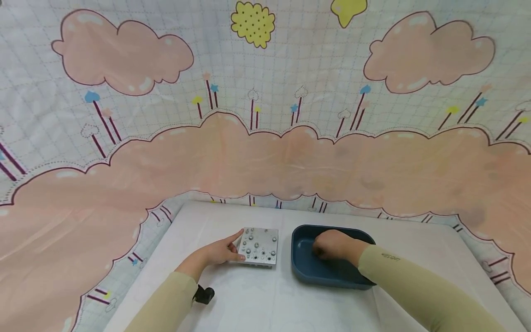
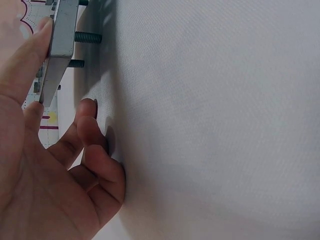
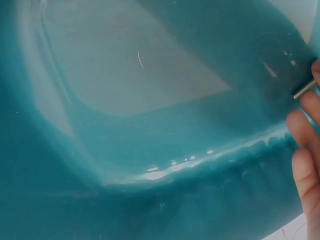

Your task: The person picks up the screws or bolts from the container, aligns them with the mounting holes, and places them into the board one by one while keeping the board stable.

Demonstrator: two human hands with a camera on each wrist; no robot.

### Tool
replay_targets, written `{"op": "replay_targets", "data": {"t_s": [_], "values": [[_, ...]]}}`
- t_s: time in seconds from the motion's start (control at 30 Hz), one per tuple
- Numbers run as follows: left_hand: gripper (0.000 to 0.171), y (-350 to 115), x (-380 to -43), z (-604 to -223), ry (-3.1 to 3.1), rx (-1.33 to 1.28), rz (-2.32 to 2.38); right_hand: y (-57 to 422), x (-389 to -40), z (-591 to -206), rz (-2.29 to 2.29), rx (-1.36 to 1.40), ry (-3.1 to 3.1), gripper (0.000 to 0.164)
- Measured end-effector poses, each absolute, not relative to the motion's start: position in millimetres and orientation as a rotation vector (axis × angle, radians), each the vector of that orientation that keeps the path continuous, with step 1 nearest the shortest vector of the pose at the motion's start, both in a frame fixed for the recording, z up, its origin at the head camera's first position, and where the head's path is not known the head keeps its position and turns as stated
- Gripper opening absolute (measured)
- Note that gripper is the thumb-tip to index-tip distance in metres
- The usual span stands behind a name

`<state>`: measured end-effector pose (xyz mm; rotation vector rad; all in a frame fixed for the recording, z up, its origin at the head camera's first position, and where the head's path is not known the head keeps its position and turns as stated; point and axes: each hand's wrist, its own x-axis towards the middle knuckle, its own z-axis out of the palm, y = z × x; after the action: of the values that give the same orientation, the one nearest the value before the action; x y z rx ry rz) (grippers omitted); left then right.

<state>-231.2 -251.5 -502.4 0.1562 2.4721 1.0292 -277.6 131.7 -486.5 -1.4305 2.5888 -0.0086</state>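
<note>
My left hand (image 1: pixel 220 252) grips a square metal plate (image 1: pixel 259 244) by its left side, thumb at the near edge and index finger at the far corner. Bolt heads dot the plate's top face. Threaded bolt ends (image 2: pixel 88 37) stick out underneath in the left wrist view, while the other fingers curl loosely beside the plate. Inside a dark blue plastic bin (image 1: pixel 300 272), my right hand (image 1: pixel 336 244) reaches down near the floor. A thin metal rod (image 3: pixel 304 90) shows between its fingers at the right edge of the right wrist view; most of it is hidden.
Both things sit on a white-covered table (image 1: pixel 232 304), bin to the right of the plate. Behind the table hangs a cloth (image 1: pixel 265 161) printed with clouds. A black device (image 1: pixel 203 295) is at the left wrist.
</note>
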Motion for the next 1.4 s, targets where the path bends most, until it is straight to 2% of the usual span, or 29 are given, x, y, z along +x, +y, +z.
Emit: {"op": "replay_targets", "data": {"t_s": [0.63, 1.4], "values": [[0.097, -247, -230, -503, 2.464, 0.169, 1.057, 131, -271, -483, -0.006, -1.305, 2.625, 0.007], [0.098, -253, -231, -506, 2.455, 0.167, 1.056, 134, -265, -457, -0.386, -1.011, 2.693, 0.005]]}}
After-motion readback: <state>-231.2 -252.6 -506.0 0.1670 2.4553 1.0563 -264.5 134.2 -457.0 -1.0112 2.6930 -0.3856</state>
